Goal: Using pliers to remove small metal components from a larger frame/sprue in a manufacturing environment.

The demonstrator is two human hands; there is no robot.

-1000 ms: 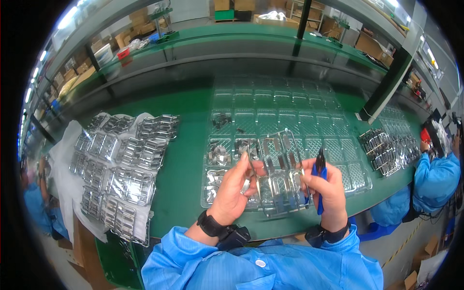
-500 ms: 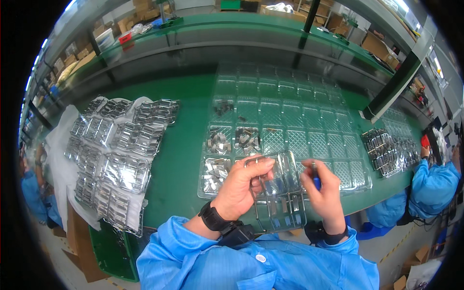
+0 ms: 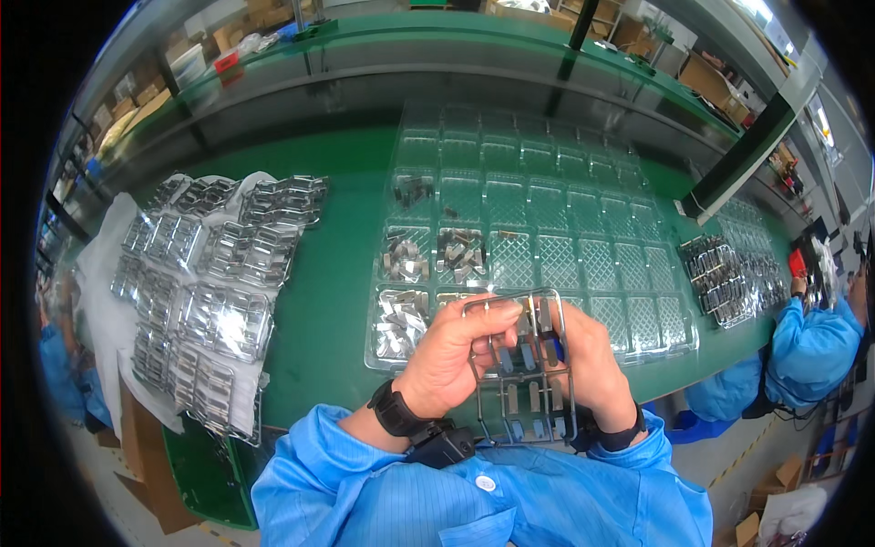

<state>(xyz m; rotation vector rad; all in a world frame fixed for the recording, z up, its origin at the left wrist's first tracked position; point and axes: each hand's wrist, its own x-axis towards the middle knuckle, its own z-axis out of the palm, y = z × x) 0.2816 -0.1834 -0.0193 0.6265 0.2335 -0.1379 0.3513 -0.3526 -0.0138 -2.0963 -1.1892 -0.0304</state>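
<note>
My left hand (image 3: pixel 447 357) is closed on the left side of a dark rectangular frame (image 3: pixel 525 375) with thin crossbars. Its thumb lies along the top part, and the frame stands tilted in front of my chest. Small grey flat pieces (image 3: pixel 511 398) sit in rows between the bars, some with bluish lower ends. Behind the frame's right side is my right hand (image 3: pixel 592 360), curled, with its fingertips mostly hidden. A blue-handled tool (image 3: pixel 552 351) shows in part at those fingers; its working end cannot be made out.
A clear compartment tray (image 3: pixel 638 283) lies on the green table (image 3: pixel 319 301), with small metal pieces (image 3: pixel 401 319) in its left pockets. Filled frames (image 3: pixel 228 319) lie on white sheeting at left, more (image 3: pixel 720 278) at right. A post (image 3: pixel 729 182) rises at right, near a co-worker's blue sleeve (image 3: pixel 802 337).
My right hand has moved left, from beside the frame to behind its right side, with the blue-handled tool. Grey pieces now show in the frame's upper part. The left hand keeps its hold.
</note>
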